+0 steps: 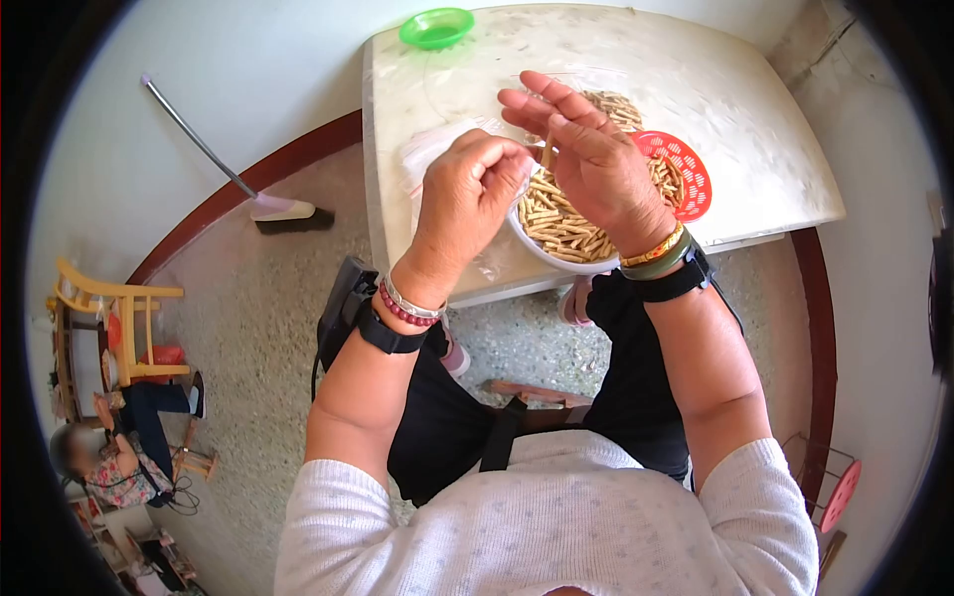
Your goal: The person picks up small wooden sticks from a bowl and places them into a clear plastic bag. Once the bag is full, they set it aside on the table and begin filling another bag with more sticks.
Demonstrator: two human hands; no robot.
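Working over the desk [740, 84], we have both hands raised at its near side, above the food sticks, with a single stick between them. The step in hand seems to be handling that one piece on its own; the pose calls for fine fingertip control, and any lowering from here calls for care around the bowl's rim.

The largest container is the white bowl [571, 266], near the edge in front of us, holding a deep heap of sticks [561, 228], short, pale brown and lying at many angles. Just beside it on the right is the red basket [702, 187], with slotted sides and a smaller lot of the same sticks inside. Farther off, at the back left, the green dish [437, 38] sits well apart from both.

Behind the bowl lies a loose pile [616, 106] of similar pieces, and clear plastic [425, 154] spreads to the bowl's left.

Our hands are apart but near each other. The right hand [601, 179] is open, its fingers stretched out. The left hand [469, 199] is curled, thumb and forefinger drawn together near a small whitish bit; we cannot tell whether it grips that bit or the single stick [547, 154].
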